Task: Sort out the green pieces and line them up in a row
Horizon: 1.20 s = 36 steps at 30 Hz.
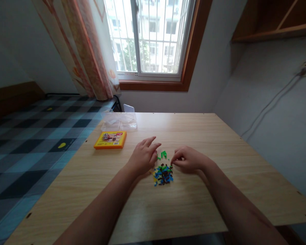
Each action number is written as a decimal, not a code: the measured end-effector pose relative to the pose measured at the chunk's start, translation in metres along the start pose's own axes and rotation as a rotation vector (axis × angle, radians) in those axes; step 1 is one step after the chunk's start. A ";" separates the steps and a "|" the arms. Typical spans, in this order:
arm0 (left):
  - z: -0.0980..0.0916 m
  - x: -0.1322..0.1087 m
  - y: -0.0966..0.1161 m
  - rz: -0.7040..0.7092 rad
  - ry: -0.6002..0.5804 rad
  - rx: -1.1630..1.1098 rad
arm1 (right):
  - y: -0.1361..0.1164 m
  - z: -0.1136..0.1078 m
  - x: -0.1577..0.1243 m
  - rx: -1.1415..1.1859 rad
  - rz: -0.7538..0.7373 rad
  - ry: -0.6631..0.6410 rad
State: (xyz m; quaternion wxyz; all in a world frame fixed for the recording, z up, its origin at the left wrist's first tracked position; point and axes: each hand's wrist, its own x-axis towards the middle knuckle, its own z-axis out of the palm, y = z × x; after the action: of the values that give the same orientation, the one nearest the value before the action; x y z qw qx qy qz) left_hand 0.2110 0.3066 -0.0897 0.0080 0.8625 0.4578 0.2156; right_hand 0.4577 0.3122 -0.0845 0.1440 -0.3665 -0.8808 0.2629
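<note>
A small heap of tiny building bricks point(163, 175) in blue, dark brown, green and yellow lies on the wooden table. Beyond the heap sit a few loose green bricks point(164, 154). My left hand point(145, 154) is at the left of these bricks, its fingers spread, with the palm side hidden. From the right, my right hand point(187, 159) reaches to the edge of the heap. Its thumb and forefinger are pinched together beside a dark brown brick; whether they grip a piece is too small to tell.
A flat yellow-orange box point(110, 140) lies at the table's left side. Behind it are clear plastic trays point(119, 121). The wooden table point(193, 204) borders a bed with a checked cover point(22, 149) on the left. A window point(158, 41) is beyond the far edge.
</note>
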 end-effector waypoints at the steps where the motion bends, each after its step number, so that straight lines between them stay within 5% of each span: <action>1: 0.000 0.000 -0.002 -0.007 0.003 -0.003 | -0.001 0.000 0.000 0.016 -0.005 -0.012; 9: -0.005 0.002 -0.008 -0.011 0.034 -0.039 | 0.004 0.000 0.001 0.047 0.019 -0.038; 20: -0.019 0.002 -0.013 -0.197 -0.001 -0.041 | -0.002 0.005 0.003 -0.013 0.010 -0.021; 25: -0.019 0.002 -0.015 -0.201 -0.014 -0.027 | -0.002 0.001 0.001 -0.069 0.029 0.052; 36: -0.018 0.002 -0.016 -0.104 -0.163 -0.048 | -0.005 0.012 0.004 -0.047 -0.030 0.002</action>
State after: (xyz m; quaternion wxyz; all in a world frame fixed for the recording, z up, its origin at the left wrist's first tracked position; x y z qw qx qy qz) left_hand 0.1924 0.3141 -0.0759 0.0769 0.8519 0.4943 0.1551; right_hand 0.4467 0.3085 -0.0914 0.1404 -0.3567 -0.8920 0.2396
